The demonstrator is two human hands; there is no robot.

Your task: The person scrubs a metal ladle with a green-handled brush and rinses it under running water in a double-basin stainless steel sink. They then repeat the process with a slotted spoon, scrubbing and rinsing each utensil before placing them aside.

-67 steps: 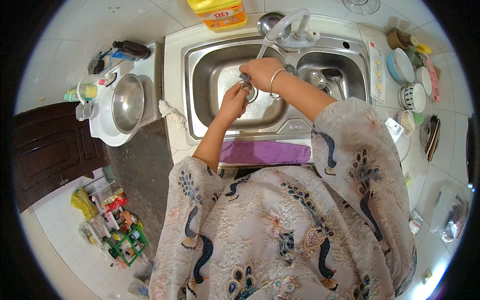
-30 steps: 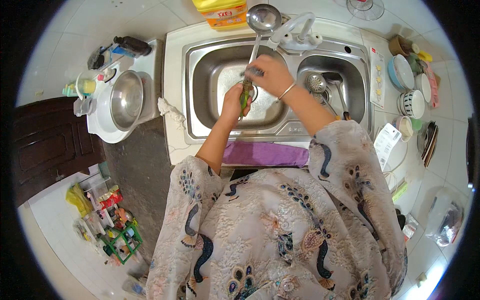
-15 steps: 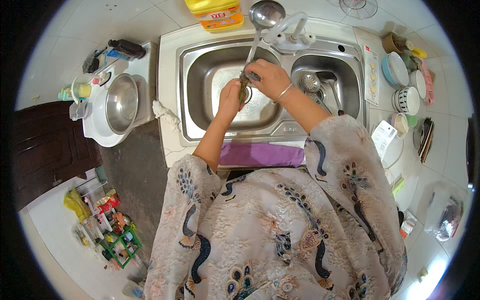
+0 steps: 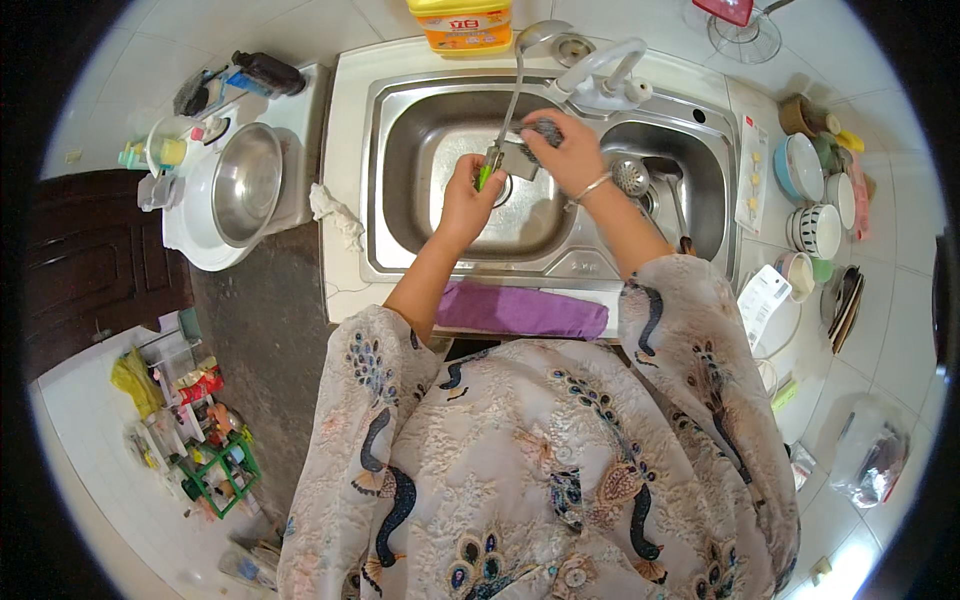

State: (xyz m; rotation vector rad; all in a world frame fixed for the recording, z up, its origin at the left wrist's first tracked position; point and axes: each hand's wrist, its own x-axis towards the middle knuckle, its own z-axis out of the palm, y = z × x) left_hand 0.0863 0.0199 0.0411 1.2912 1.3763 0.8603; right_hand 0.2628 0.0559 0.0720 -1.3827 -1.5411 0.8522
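A metal ladle (image 4: 513, 95) slants over the left basin, its bowl turned nearly edge-on near the sink's back edge. My left hand (image 4: 468, 200) is closed around its lower end, where a bright green grip shows. My right hand (image 4: 572, 155) pinches a dark grey scouring pad (image 4: 544, 131) just right of the ladle's handle; I cannot tell whether pad and handle touch. Both hands are above the stainless left basin (image 4: 420, 225). A skimmer (image 4: 630, 177) and another dark-ended utensil lie in the right basin (image 4: 708, 215).
A white tap (image 4: 610, 75) stands behind the sink beside a yellow detergent jug (image 4: 462, 28). A purple cloth (image 4: 523, 309) lies along the front edge. Bowls (image 4: 815, 230) line the right counter. At left, a steel basin (image 4: 247, 185) rests on a white surface.
The ladle's bowl has turned from facing up to nearly edge-on. My right hand with the pad has moved right, off the grip, and more green shows there. The view has shifted slightly.
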